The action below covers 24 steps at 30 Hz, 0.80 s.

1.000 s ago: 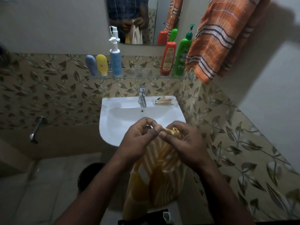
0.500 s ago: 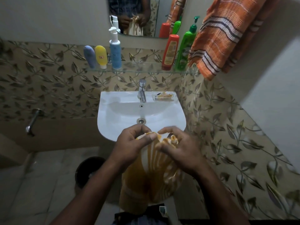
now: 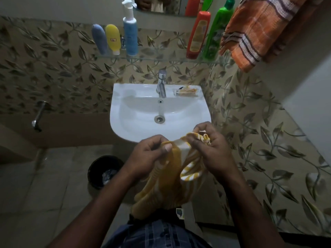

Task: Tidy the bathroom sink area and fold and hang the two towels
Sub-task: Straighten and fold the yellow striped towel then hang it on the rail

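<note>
**A:** Standing by the sink (image 3: 123,126) here, the yellow striped towel (image 3: 166,187) is held up just in front of the basin's front edge.

**B:** Yep, left hand (image 3: 148,154) pinches one bit of its top edge and right hand (image 3: 211,151) grips a bunched bit beside it, rest dangling. Orange towel (image 3: 259,29) hangs top right, can't really tell from what.

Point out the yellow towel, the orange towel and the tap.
yellow towel (image 3: 166,185): head view, its hanging plain fold.
orange towel (image 3: 265,29): head view, middle of the cloth.
tap (image 3: 161,86): head view, its upright body.
</note>
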{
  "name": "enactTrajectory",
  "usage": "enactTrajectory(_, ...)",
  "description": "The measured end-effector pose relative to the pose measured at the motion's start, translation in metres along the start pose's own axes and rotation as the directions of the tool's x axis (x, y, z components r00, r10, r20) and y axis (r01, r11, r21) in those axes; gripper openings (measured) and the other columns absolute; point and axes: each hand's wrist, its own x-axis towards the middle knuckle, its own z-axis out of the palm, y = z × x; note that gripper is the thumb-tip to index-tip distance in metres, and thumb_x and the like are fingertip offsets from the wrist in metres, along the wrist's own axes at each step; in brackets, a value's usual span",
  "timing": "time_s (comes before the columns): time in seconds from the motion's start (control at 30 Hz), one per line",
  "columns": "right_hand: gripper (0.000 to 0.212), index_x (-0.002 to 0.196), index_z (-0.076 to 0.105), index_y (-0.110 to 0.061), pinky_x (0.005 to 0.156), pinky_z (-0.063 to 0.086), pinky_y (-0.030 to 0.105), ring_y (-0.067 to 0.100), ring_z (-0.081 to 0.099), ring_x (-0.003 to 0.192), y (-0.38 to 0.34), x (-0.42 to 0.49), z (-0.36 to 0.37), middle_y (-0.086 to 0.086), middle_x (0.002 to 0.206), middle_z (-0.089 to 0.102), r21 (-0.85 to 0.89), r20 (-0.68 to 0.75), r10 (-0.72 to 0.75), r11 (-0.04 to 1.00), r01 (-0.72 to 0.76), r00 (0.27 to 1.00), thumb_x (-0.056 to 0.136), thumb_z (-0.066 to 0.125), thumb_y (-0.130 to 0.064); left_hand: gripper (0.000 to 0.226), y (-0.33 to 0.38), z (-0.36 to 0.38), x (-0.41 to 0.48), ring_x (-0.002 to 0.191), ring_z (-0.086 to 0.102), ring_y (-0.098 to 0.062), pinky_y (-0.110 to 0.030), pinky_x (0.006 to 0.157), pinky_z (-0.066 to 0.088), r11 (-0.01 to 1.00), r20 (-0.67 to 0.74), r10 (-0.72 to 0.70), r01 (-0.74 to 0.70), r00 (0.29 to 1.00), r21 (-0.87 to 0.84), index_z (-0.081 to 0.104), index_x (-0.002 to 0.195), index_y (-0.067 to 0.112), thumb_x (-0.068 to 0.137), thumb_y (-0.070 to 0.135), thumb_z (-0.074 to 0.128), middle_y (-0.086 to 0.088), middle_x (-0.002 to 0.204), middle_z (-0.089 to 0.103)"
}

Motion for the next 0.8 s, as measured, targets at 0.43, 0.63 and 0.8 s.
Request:
enactTrajectory(0.43, 0.032, 0.077, 0.065, -0.014, 0.063, 0.043, 0.03, 0.012, 0.053, 0.066, 0.013, 0.009, 0.01, -0.002, 0.069, 0.058, 0.06, 0.033, -0.017, 0.998, 0.015, 0.999, 0.086, 0.076, -0.043, 0.019, -0.005, 0.003, 0.024, 0.069, 0.058, -0.01, -0.023, 0.062, 0.046, 0.998, 0.111, -0.058, 0.06, 0.992, -0.01, 0.071, 0.082, 0.018, 0.094, 0.033, 0.071, 0.002, 0.076, 0.065)
enactTrajectory(0.63, 0.02, 0.085, 0.06, -0.016, 0.067, 0.046, 0.036, 0.019, 0.054, 0.071, 0.033, 0.021, -0.006, 0.007, 0.075, 0.057, 0.047, 0.0, 0.048, 0.998, -0.048, 0.999, 0.091, 0.073, -0.029, 0.016, -0.018, -0.003, 0.038, 0.071, 0.065, -0.009, -0.021, 0.065, 0.051, 0.997, 0.009, -0.045, 0.046, 0.999, -0.054, 0.075, 0.083, 0.014, 0.089, 0.028, 0.074, 0.003, 0.077, 0.071)
enactTrajectory(0.8, 0.015, 0.095, 0.07, -0.027, 0.072, 0.053, 0.029, 0.011, 0.066, 0.081, 0.041, 0.024, -0.003, -0.008, 0.089, 0.071, -0.038, 0.043, 0.091, 0.995, -0.089, 0.995, 0.085, 0.077, -0.035, 0.012, -0.023, -0.002, 0.046, 0.08, 0.069, -0.009, -0.026, 0.073, 0.055, 1.0, -0.035, 0.006, -0.005, 0.999, 0.03, 0.077, 0.085, 0.017, 0.087, 0.029, 0.075, 0.004, 0.083, 0.075)
